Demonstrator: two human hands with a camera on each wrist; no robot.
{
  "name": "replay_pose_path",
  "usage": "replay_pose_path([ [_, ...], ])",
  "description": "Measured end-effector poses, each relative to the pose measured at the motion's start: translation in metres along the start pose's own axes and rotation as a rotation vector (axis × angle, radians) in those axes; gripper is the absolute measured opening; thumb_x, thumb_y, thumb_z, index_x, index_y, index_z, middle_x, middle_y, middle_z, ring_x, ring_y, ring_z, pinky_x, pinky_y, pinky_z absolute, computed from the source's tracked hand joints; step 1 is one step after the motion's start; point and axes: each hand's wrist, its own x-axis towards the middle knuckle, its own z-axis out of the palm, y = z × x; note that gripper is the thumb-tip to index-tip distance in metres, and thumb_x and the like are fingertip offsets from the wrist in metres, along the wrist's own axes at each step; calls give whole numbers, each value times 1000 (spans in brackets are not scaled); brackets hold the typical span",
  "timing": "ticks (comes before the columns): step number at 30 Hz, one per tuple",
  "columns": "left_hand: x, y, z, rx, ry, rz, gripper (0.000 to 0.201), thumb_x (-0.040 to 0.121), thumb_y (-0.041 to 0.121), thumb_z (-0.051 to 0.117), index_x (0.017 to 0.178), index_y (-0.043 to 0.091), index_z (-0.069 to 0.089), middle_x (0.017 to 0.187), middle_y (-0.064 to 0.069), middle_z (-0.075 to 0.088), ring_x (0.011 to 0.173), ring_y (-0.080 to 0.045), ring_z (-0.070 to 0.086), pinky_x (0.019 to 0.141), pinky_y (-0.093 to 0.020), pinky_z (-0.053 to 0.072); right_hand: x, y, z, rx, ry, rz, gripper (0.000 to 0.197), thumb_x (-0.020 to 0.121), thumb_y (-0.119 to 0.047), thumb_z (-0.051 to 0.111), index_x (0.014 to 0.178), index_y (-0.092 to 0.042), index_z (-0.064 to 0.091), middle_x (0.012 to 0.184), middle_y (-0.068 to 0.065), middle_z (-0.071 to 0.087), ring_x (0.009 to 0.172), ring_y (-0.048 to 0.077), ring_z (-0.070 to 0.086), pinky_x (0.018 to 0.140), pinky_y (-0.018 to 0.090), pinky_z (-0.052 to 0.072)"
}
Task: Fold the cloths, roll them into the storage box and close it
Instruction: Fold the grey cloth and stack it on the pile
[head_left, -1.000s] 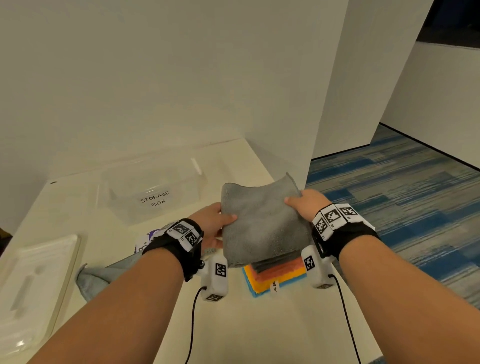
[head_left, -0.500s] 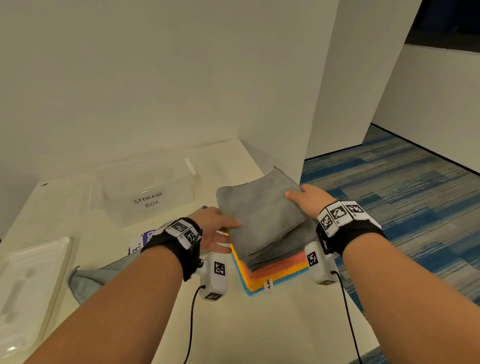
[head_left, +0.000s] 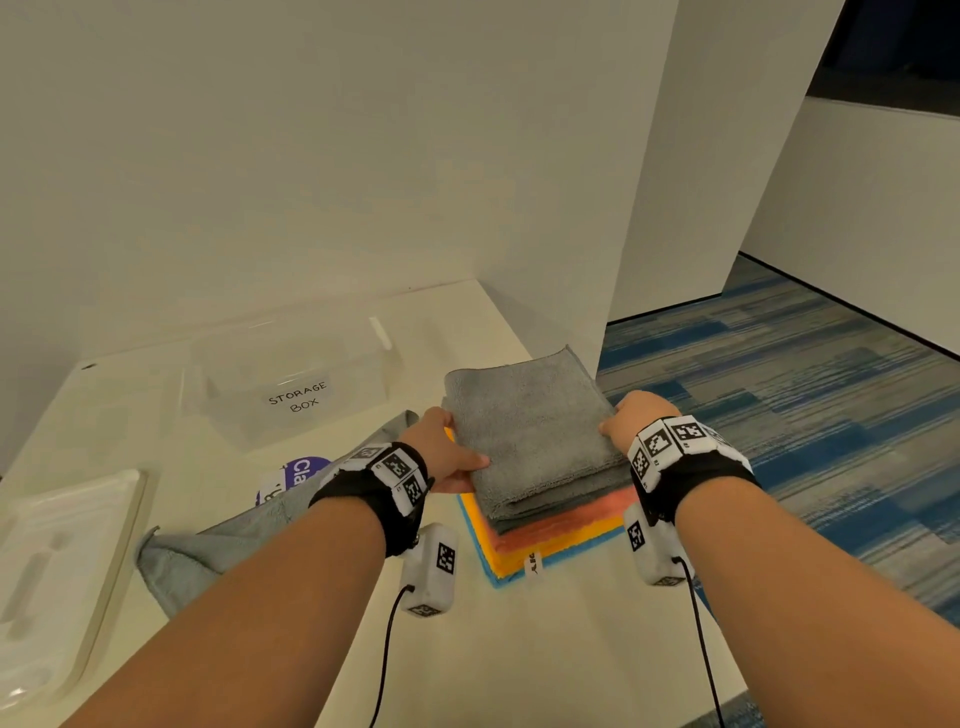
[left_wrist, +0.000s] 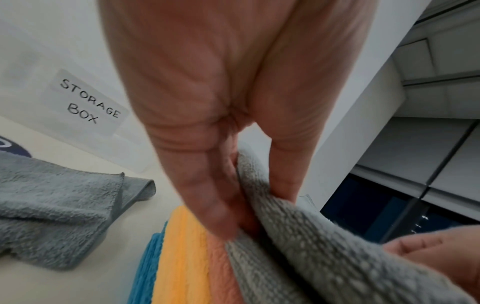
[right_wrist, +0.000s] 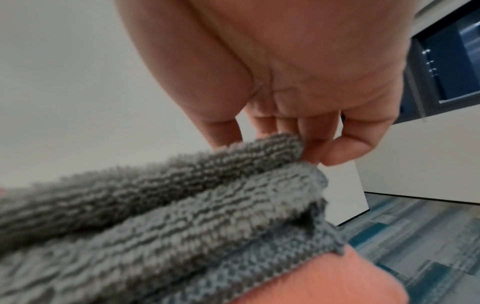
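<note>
A: Left wrist view: what does the left hand (left_wrist: 207, 115) hold?

B: It pinches the left edge of the folded grey cloth (head_left: 530, 431), thumb on top, fingers (left_wrist: 218, 205) underneath. In the right wrist view the right hand (right_wrist: 298, 78) pinches the right edge of that cloth, fingers curled on the hem.

A: Location of the cloth?

B: On top of the stack of cloths (head_left: 545, 545), at 12 o'clock from the person on the table (head_left: 519, 649). Below it lie a darker grey layer, then salmon, orange and blue. A small tag (head_left: 533, 564) hangs at the stack's near edge; its print is too small to read.

A: Containers?

B: The clear storage box (head_left: 291, 374) stands open at 10 o'clock from the stack. Nothing is visible inside through its walls. Its label (head_left: 297, 396) reads "STORAGE BOX". The lid (head_left: 57, 571) lies flat at 9 o'clock, cut off by the frame edge.

A: Other items?

B: A loose blue-grey cloth (head_left: 218, 545) lies unfolded between lid and stack. It partly covers a purple and white card (head_left: 296, 475); only the letters "Cla" show.
</note>
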Motion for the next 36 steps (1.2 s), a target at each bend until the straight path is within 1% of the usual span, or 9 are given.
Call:
replay_pose_path([
  [3, 3, 1, -1, 270, 92, 122, 81, 76, 12, 79, 135, 19, 25, 118, -15, 56, 98, -28, 61, 72, -38, 56, -5, -2, 3, 103, 128, -24, 16, 93, -19, 53, 105, -9, 58, 114, 15, 56, 99, 28, 58, 75, 30, 45],
  [6, 6, 3, -4, 619, 162, 290, 106, 64, 36, 86, 144, 28, 16, 130, -13, 39, 117, -30, 47, 91, -38, 46, -18, -8, 4, 183, 289, -191, 37, 93, -29, 54, 129, -22, 48, 136, 5, 43, 116, 26, 52, 96, 42, 40],
  [10, 10, -2, -4, 1036, 55, 227, 118, 60, 64, 78, 150, 37, 6, 157, -11, -2, 142, -34, 20, 111, -44, 32, -25, -20, 15, 1, 68, -459, 71, 88, -54, 54, 148, -25, 27, 157, 0, 20, 140, 21, 30, 112, 46, 29],
  [13, 16, -14, -7, 1135, 0, 130, 132, 55, 70, 76, 149, 39, -9, 157, -12, -15, 146, -36, 3, 114, -52, 23, -19, -15, 31, -169, -83, -385, 101, 80, -72, 52, 154, -21, 6, 161, 0, -1, 148, 20, 7, 116, 53, 14],
  [16, 22, -23, -12, 1153, -17, 98, 139, 49, 73, 77, 146, 43, -19, 157, -9, -19, 145, -39, 0, 112, -56, 25, -18, -8, 36, -213, -117, -310, 110, 75, -76, 53, 154, -18, 1, 161, 0, -4, 148, 21, 1, 117, 56, 10],
  [23, 14, -29, -40, 1029, 39, 126, 129, 62, 62, 78, 149, 35, -13, 159, -11, -7, 147, -31, 1, 115, -51, 21, -22, -27, 24, -150, -21, -182, 95, 81, -72, 48, 151, -15, 20, 160, 3, 10, 148, 24, 5, 115, 60, 8],
  [28, 4, -38, -72, 989, 145, 124, 91, 75, 49, 70, 145, 32, 16, 141, -8, 34, 135, -35, 31, 100, -40, 33, -33, -62, 26, -71, 157, -338, 73, 88, -64, 44, 145, -19, 34, 153, 4, 29, 141, 23, 26, 114, 53, 17],
  [33, -14, -49, -109, 1091, 191, -23, 61, 91, 40, 55, 141, 13, 35, 138, -9, 43, 129, -31, 41, 105, -34, 36, -49, -108, 40, -10, 236, -518, 54, 91, -52, 47, 138, -24, 44, 144, -1, 39, 132, 17, 37, 110, 45, 26],
  [36, -16, -72, -142, 1081, 202, -117, 68, 89, 48, 57, 145, 18, 33, 141, -11, 42, 129, -30, 42, 104, -34, 39, -59, -134, 52, 34, 237, -603, 46, 91, -47, 50, 132, -27, 49, 139, -4, 42, 127, 14, 42, 110, 43, 27],
])
